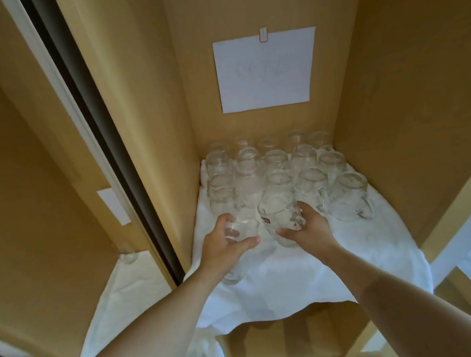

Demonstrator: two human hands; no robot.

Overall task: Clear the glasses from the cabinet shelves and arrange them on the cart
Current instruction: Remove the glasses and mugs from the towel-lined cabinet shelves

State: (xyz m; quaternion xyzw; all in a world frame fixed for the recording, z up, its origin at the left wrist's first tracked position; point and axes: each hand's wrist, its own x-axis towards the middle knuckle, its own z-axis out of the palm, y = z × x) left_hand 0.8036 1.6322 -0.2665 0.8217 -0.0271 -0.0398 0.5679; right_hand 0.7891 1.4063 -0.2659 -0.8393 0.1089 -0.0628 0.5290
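Two glasses at the front of the cluster are already enclosed: the left hand [223, 243] curls round a plain glass [240, 229], the right hand [308, 227] round a stickered glass [279, 220], both upright on the white cloth [308, 280]. Remaining glasses [273, 166] stand just beyond both grips, toward the cabinet back, so I judge each held glass must lift straight up and draw back toward the person.

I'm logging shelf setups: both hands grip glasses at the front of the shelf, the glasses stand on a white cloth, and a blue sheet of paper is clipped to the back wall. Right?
Not quite: the sheet of paper on the back wall is white, not blue, as the head view shows. The rest holds: the left hand and right hand each grip a glass at the front, on the white cloth.
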